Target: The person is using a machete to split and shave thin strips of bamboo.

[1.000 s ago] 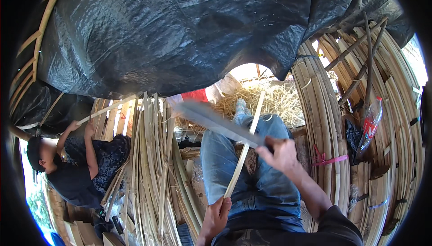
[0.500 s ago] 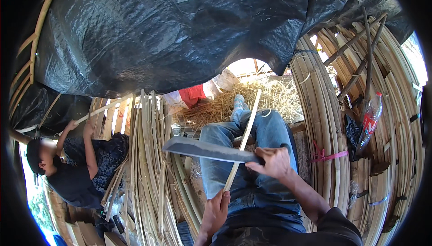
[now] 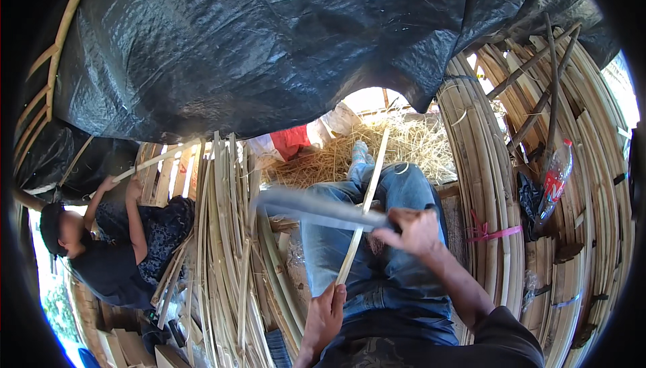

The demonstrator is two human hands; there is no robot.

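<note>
Blade (image 3: 321,210) obstacle beyond left hand (image 3: 326,315)

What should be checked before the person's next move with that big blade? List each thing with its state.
1. Left grip closed on the long, pale bamboo strip: ok.
2. Right grip closed on the broad, grey metal machete: ok.
3. Left grip apart from the machete: ok, it holds the strip lower down.
4. Machete touching the strip: cannot tell; they cross in view, but the blade is blurred.
5. Legs in faded blue jeans clear of the machete: cannot tell; the gap doesn't show.
</note>
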